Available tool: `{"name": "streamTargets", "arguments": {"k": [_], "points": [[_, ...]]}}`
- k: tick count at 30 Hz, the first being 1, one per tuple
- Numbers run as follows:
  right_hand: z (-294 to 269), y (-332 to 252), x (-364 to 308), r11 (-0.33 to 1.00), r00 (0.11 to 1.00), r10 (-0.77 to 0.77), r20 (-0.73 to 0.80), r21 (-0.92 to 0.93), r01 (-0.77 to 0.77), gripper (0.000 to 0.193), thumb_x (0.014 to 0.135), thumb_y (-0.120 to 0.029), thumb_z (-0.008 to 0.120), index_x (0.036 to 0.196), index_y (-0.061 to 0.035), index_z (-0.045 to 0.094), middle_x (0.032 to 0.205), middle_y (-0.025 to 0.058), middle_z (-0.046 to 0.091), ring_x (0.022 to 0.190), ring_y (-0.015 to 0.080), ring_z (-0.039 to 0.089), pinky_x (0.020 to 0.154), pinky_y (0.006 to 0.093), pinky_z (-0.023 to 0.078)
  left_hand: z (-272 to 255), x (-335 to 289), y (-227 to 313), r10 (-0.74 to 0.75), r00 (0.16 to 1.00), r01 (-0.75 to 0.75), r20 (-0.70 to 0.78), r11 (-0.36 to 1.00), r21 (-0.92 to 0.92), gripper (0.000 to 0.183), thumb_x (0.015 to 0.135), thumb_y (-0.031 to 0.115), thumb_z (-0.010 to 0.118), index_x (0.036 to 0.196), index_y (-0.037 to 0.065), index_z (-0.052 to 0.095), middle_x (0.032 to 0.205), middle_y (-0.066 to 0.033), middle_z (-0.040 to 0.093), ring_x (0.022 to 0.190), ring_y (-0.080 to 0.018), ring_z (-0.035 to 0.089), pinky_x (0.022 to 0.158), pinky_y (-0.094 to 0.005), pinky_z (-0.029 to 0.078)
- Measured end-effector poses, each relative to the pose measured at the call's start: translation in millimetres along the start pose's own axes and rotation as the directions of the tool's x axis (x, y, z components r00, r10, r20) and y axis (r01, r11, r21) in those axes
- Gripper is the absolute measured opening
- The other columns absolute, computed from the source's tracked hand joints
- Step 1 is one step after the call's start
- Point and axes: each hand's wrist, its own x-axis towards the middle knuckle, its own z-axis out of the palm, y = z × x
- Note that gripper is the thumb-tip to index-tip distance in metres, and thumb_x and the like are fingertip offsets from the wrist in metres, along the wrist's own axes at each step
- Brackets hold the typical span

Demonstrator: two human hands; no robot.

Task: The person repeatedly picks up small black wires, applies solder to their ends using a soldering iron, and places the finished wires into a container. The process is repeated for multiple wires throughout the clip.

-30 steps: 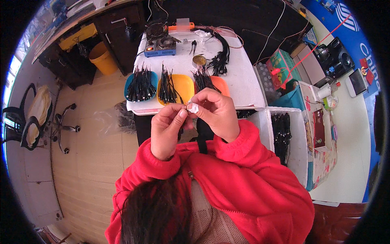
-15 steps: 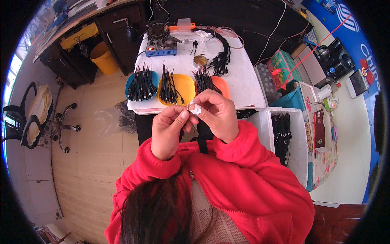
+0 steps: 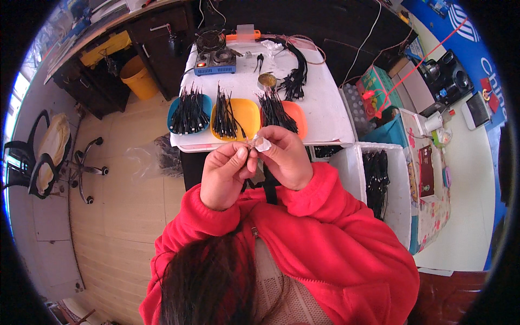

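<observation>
My left hand (image 3: 223, 172) and my right hand (image 3: 290, 160) meet fingertip to fingertip in front of the near table edge. Both are closed in a pinch around something thin and small that I cannot make out. A small white wrap or scrap (image 3: 263, 144) shows at my right thumb; whether it is worn or held is unclear. Just beyond my hands stand three trays of black cables with bare wire ends: a blue tray (image 3: 172, 120), a yellow tray (image 3: 250, 116) and an orange tray (image 3: 297, 114).
On the white table (image 3: 328, 103) are a blue device with a lit switch (image 3: 215, 69), a small fan (image 3: 210, 40), a round tin (image 3: 266, 80) and a black cable bundle (image 3: 295, 81). To the right stands a white foam box (image 3: 401, 187) holding cables. An office chair (image 3: 51, 154) is left.
Both hands have shifted slightly lower, and the right hand has turned a little. The fingertips stay pinched together.
</observation>
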Motion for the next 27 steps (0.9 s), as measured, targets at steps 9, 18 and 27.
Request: {"name": "streamTargets", "arguments": {"k": [9,18,27], "points": [[-7.3,0.1,7.3,0.992,0.992,0.105,0.062,0.058,-0.109,0.014,0.09,-0.008,0.061,0.1,0.0004,0.058,0.085,0.0063,0.062,0.076,0.0151,0.061,0.07,0.0265,0.051,1.2,1.2,-0.6,0.013,1.0,-0.013,-0.003,0.998,0.055,0.014,0.095,0.009,0.051,0.091,-0.002,0.06,0.078,-0.0061,0.061,0.064,-0.0093,0.051,0.057,-0.0196,0.038],[-1.5,-27.6,3.7,0.957,0.986,0.146,0.087,-0.266,-0.118,0.014,0.089,-0.008,0.063,0.099,0.0014,0.059,0.087,0.0056,0.063,0.076,0.0142,0.063,0.073,0.0269,0.052,-0.5,-1.6,4.6,-0.072,0.996,0.065,0.055,0.99,0.129,0.016,0.095,0.009,0.052,0.091,-0.004,0.061,0.075,-0.006,0.061,0.062,-0.0081,0.05,0.054,-0.0187,0.035],[-6.9,-25.3,8.3,0.946,0.983,0.168,0.075,-0.294,-0.139,0.013,0.09,-0.009,0.061,0.097,0.0017,0.059,0.085,0.0068,0.064,0.073,0.0163,0.065,0.069,0.0275,0.053,-4.4,4.6,2.9,-0.056,0.998,0.06,-0.029,0.977,0.204,0.016,0.094,0.01,0.054,0.091,-0.003,0.062,0.073,-0.007,0.061,0.058,-0.0086,0.048,0.052,-0.0195,0.033]]}}
